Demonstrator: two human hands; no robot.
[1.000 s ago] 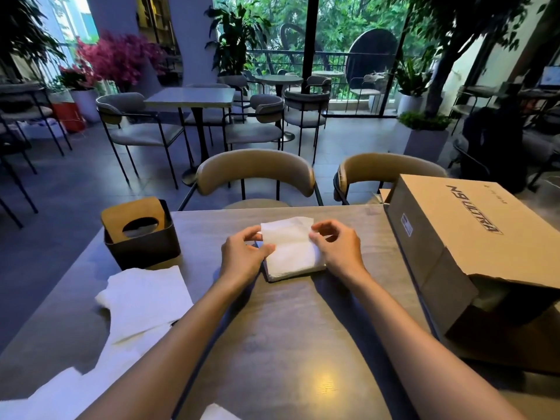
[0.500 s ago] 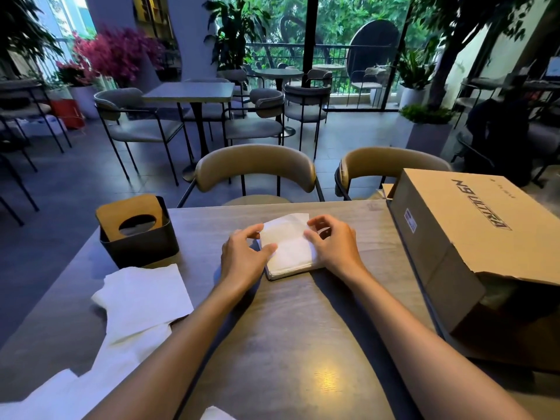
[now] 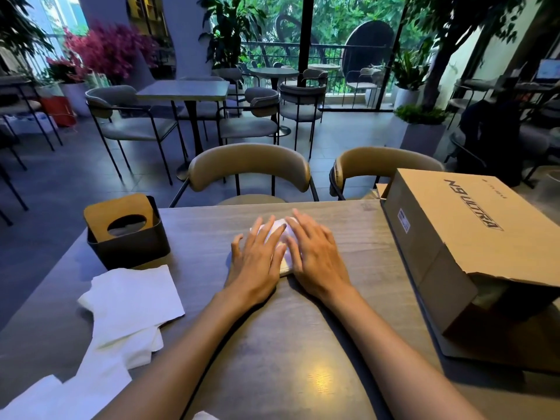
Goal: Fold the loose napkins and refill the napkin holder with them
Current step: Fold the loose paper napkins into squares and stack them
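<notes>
White soft napkin (image 3: 280,234) lies under left hand (image 3: 257,259) and right hand (image 3: 315,256), fingers straight, pressing flat on woodgrain table (image 3: 303,344); square holder (image 3: 127,231) left.

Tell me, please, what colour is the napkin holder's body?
Black, with a tan cardboard insert; the napkin holder shows in the head view.

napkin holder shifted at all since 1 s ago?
No. The napkin holder sits at the same far-left table corner, just beyond the loose napkins; its slight drift in frame matches the chairs behind, so only the camera moved.
</notes>
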